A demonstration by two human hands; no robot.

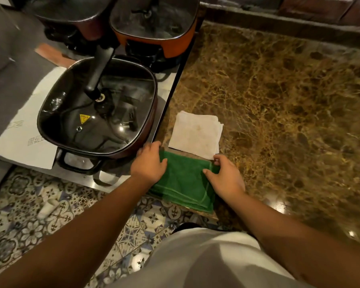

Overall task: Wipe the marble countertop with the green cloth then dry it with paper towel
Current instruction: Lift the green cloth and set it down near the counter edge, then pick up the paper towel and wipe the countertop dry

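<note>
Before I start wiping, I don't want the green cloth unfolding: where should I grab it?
Probably from above, pinching all the layers at its far edge. The green cloth lies flat and folded, its near edge overhanging the countertop. The left hand and right hand already grip the two far corners.

There is one green cloth [183, 179] on the near edge of the marble bench [289, 100]. There is one folded white paper towel [195, 135] just behind it. There are two hands, a left hand [148, 163] and a right hand [224, 177], one on each side of the cloth. On the left there are three pots: one near pot [98, 107] and two far pots, a dark one [71, 15] and an orange one [154, 23]. One big white paper [25, 140] lies under the near pot.
</note>
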